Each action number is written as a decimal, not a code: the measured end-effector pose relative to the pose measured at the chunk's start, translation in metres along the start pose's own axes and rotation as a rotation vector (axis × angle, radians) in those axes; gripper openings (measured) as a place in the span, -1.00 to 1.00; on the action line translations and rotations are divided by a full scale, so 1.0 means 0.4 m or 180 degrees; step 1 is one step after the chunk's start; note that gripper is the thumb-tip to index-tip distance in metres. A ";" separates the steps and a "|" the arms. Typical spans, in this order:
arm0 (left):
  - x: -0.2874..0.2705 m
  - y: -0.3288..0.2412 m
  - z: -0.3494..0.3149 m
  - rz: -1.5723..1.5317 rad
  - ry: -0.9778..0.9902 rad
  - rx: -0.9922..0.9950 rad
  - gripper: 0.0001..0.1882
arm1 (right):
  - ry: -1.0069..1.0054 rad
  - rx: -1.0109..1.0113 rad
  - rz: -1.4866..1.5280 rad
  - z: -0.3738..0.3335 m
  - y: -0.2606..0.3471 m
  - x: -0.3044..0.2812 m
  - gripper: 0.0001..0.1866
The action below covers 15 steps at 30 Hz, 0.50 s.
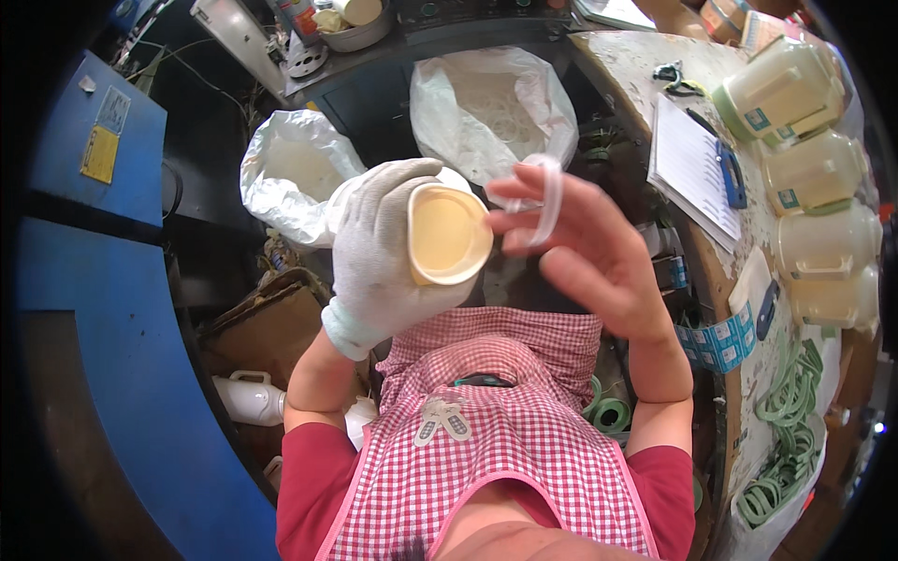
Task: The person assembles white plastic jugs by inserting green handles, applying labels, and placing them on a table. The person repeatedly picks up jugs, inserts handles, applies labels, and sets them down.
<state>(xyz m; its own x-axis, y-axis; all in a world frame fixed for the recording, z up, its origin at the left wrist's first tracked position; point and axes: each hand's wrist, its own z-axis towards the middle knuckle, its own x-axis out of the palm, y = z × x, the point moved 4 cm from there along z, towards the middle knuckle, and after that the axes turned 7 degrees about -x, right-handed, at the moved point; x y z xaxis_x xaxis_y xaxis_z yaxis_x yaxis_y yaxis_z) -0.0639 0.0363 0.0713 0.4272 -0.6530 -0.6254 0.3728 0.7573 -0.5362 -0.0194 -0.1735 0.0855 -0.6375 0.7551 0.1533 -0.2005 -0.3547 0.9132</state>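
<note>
The gloved left hand (379, 238) was wrapped around a cream container (449, 236) at centre, rimmed end toward the viewer, while a translucent ring (555, 201) hung looped over the spread fingers of the blurred, bare right hand (603, 257); a firm left hold and an untwisted loop would probably have served best. Beyond, a large white bag (432, 126) held pale rings (496, 103), and a smaller silvery bag (271, 201) held pale contents too indistinct to identify; at right, a whitish sack (781, 524) held green rings (790, 430)
</note>
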 end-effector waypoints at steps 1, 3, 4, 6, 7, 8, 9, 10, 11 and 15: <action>-0.003 0.004 -0.006 -0.0017 0.0034 0.0014 -0.23 | 0.0198 0.0215 -0.0204 0.008 0.021 0.033 -0.54; 0.000 0.006 -0.010 -0.0064 0.0106 0.0073 -0.20 | 0.0719 -0.0116 -0.1442 0.016 0.013 0.062 -0.47; 0.002 0.005 -0.010 -0.0063 0.0130 0.0110 -0.19 | 0.0895 -0.0736 -0.2450 0.016 -0.002 0.070 -0.43; 0.009 -0.001 -0.015 -0.0003 0.0213 0.0134 -0.17 | 0.1047 -0.0949 -0.3093 0.012 0.000 0.098 -0.59; 0.009 -0.006 -0.018 0.0064 0.0270 0.0129 -0.16 | 0.1139 -0.0865 -0.3243 0.014 -0.004 0.107 -0.61; 0.013 -0.012 -0.019 0.0104 0.0329 0.0130 -0.15 | 0.1229 -0.0761 -0.3411 0.015 -0.006 0.112 -0.63; 0.019 -0.017 -0.017 0.0143 0.0405 0.0151 -0.12 | 0.1318 -0.0654 -0.3577 0.015 -0.011 0.118 -0.65; 0.022 -0.015 -0.017 0.0158 0.0413 0.0162 -0.11 | 0.1246 -0.0731 -0.3671 0.017 -0.014 0.124 -0.66; 0.024 -0.015 -0.018 0.0182 0.0406 0.0167 -0.11 | 0.1187 -0.0820 -0.3764 0.018 -0.017 0.131 -0.67; 0.026 0.006 -0.016 0.0018 0.0379 0.0204 -0.09 | 0.1053 -0.1197 -0.4006 0.029 -0.034 0.130 -0.72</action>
<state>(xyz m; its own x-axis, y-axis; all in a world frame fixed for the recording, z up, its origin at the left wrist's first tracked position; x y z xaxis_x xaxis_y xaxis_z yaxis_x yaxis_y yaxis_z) -0.0639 0.0313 0.0601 0.3301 -0.6408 -0.6931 0.4241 0.7567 -0.4976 -0.0411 -0.1231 0.0852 -0.0096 0.5287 -0.8487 -0.9313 0.3043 0.2001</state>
